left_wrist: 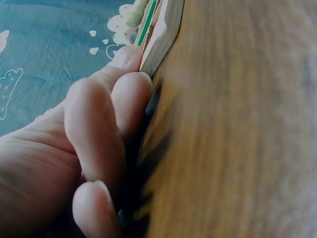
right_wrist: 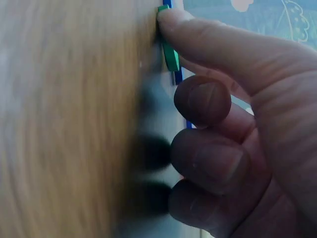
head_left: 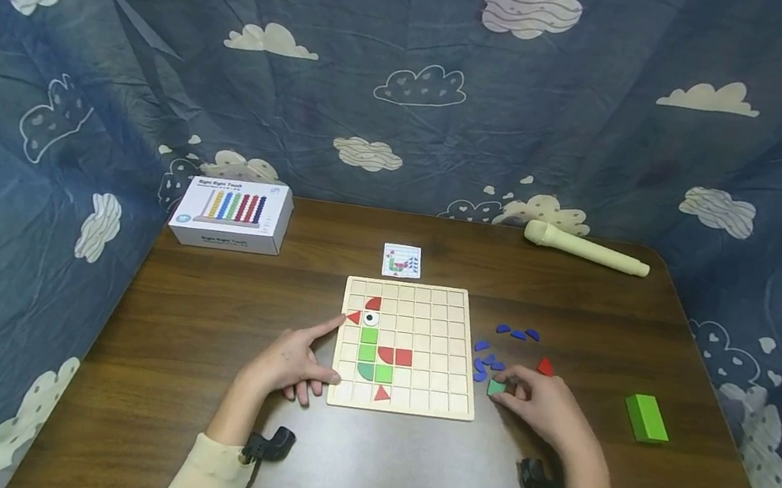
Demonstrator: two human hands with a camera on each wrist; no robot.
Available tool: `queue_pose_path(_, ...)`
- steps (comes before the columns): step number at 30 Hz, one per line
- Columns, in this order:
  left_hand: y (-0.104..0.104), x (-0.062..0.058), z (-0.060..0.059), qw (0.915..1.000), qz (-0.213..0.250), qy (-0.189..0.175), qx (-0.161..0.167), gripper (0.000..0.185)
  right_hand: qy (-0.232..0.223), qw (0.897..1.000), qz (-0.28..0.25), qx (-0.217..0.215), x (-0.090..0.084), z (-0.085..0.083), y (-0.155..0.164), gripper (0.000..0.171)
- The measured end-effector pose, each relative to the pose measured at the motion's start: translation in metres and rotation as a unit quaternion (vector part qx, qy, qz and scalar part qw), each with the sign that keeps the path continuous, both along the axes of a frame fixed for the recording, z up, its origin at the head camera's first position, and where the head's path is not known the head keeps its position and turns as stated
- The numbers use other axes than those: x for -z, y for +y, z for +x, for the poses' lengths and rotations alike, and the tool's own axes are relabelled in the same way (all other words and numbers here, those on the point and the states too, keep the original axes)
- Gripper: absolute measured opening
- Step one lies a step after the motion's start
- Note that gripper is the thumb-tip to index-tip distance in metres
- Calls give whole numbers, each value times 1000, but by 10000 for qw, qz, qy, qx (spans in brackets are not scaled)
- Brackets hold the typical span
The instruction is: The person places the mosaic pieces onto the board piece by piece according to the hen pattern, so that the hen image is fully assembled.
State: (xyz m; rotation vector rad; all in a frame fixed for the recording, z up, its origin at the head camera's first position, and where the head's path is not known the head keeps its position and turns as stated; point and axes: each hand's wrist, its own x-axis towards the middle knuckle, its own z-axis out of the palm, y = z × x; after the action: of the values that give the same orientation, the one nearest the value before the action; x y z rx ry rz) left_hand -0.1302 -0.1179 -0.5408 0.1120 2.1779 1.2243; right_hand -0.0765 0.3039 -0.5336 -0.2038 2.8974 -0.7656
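Observation:
A square wooden grid board [head_left: 424, 375] lies on the table with red and green pieces and an eye disc [head_left: 370, 319] set on its left side. My left hand [head_left: 290, 357] touches the board's left edge, index finger stretched toward a red triangle [head_left: 353, 317] and thumb at the lower corner. In the left wrist view its other fingers are bent beside the board's edge. To the right of the board, my right hand [head_left: 549, 407] pinches a small dark green piece [head_left: 496, 388] between thumb and index finger, low over the tabletop. Several blue half-round pieces [head_left: 482, 346] lie near those fingertips.
A red piece [head_left: 545, 367] lies just beyond the right hand. Behind the board is a picture card [head_left: 401, 261]. A white box [head_left: 232, 213] stands back left, a cream microphone-shaped stick [head_left: 587, 249] back right, and a green block [head_left: 647, 419] far right.

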Motion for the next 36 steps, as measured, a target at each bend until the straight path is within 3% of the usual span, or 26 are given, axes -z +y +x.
queue_pose_path(4, -1, 0, 1, 10000, -2, 14, -2, 99, 72, 10000, -3, 21, 1, 0, -5, 23)
queue_pose_path(8, -1, 0, 0, 10000, -8, 14, -13, 99, 232, 9992, -322, -4, -2, -2, -12, 22)
queue_pose_path(13, -2, -1, 0, 10000, -17, 82, -5, 98, 644, 9943, -727, -442, -12, -9, -36, 19)
queue_pose_path(25, -1, -1, 0, 10000, 90, -6, -32, 99, 585, 9880, -102, -1425, -21, -25, -107, 19)
queue_pose_path(29, -1, -1, 0, 10000, 63, 12, 1, 98, 654, 9858, 333, -1507, -17, -26, -117, 20)
queue_pose_path(36, -1, -1, 0, 10000, 77, 44, -3, 99, 620, 9867, 517, -1413, -10, -27, -124, 20)
